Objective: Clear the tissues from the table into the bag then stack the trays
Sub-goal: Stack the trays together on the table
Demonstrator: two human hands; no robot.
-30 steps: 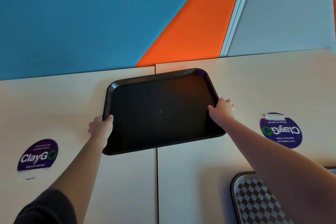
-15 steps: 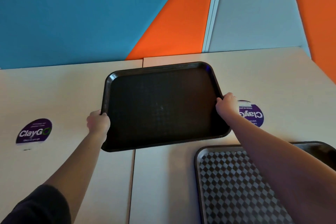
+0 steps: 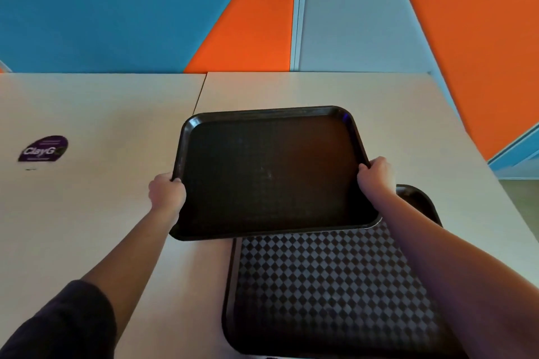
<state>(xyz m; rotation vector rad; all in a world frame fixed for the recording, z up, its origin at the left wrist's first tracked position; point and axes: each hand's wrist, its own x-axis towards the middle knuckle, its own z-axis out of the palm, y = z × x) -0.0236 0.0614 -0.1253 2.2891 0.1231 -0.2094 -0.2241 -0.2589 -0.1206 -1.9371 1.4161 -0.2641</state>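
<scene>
Head view shows the black tray (image 3: pixel 271 175) closer to the person than a moment ago. Its near edge now hangs over the far end of the checkered tray (image 3: pixel 329 285). Earlier the two trays were apart, so the stacking looks almost done. The left hand (image 3: pixel 166 192) grips the tray's left rim and the right hand (image 3: pixel 376 176) grips its right rim. Both trays have nothing in them. No tissues or bag show on the table (image 3: pixel 87 213).
</scene>
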